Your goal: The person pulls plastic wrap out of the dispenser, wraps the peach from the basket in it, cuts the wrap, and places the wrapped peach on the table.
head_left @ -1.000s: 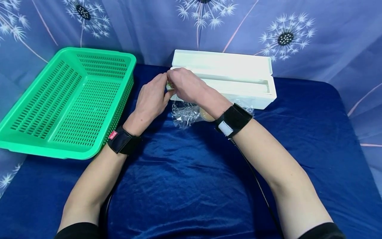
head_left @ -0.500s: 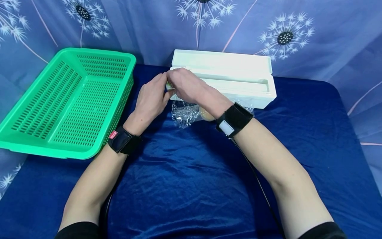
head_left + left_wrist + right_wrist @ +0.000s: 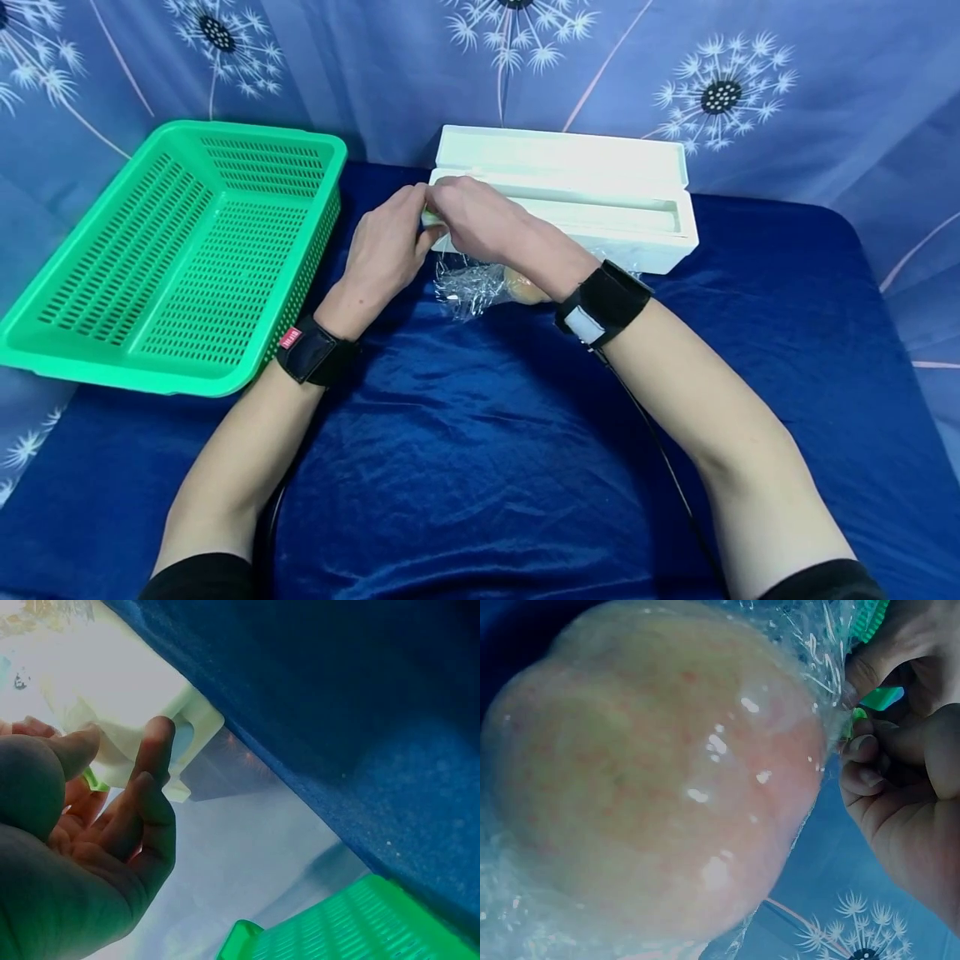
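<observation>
A long white cling film box (image 3: 600,242) lies on the blue cloth with its lid up. Clear cling film (image 3: 468,290) spills from its front, wrapped about a round peach (image 3: 652,780) that fills much of the right wrist view. My left hand (image 3: 386,242) grips the left end of the box, thumb in front and index finger (image 3: 156,739) at the end edge. My right hand (image 3: 480,221) crosses to the same corner, fingers curled, and pinches a small green tab (image 3: 859,714). The two hands nearly meet there, hiding most of that corner.
A green perforated basket (image 3: 232,275) stands to the left of the box. A blue curtain with dandelions (image 3: 600,67) hangs right behind the table. A thin black cable (image 3: 660,450) trails from the right wrist strap (image 3: 606,304).
Both hands stay at the left corner of the box. My right wrist has shifted slightly right and down; the whole head view has also drifted a little.
</observation>
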Available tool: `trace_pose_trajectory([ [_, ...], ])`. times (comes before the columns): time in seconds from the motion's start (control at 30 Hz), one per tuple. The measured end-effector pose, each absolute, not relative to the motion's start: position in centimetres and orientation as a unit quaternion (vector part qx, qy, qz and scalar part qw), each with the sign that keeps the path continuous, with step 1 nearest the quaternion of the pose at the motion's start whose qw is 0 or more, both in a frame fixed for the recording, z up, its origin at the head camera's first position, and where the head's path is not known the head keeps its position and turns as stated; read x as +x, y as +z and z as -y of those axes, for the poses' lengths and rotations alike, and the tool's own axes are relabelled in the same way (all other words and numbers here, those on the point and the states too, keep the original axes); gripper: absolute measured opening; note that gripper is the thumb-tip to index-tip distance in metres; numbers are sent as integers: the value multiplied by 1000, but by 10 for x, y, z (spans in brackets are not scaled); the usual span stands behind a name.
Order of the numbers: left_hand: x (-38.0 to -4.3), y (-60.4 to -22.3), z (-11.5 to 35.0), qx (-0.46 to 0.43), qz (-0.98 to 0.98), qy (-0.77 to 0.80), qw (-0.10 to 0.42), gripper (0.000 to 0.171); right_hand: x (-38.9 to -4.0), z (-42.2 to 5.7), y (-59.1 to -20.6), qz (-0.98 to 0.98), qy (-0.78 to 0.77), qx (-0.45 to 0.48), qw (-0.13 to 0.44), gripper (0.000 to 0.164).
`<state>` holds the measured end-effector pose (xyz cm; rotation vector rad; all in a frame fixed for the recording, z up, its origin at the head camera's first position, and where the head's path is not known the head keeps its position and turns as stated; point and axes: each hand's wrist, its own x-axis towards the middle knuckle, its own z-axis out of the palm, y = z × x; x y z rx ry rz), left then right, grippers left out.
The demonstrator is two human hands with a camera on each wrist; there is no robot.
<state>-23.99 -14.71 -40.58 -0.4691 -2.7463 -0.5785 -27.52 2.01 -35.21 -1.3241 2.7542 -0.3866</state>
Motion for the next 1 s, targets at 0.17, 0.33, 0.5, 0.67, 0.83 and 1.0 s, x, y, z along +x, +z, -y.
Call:
trace_pose_trajectory([
  [0.17, -241, -406, 147, -164, 956, -199, 140, 35, -273, -28, -349, -895, -129, -423, 60, 33],
  [0.33, -242, -406, 148, -168, 955, -204, 139, 38, -275, -41, -343, -894, -137, -422, 61, 37],
  [0.5, -242, -405, 149, -169, 954, -207, 135, 37, -277, -62, -338, -893, -168, -415, 40, 36],
  [0.67, -242, -404, 148, -169, 954, -210, 130, 38, -272, -95, -334, -898, -200, -389, 48, 38],
  [0.83, -242, -404, 149, -171, 954, -210, 129, 38, -266, -122, -333, -902, -214, -372, 46, 40],
  [1.0, -242, -407, 150, -169, 954, -211, 127, 38, -260, -133, -339, -900, -213, -378, 29, 39],
])
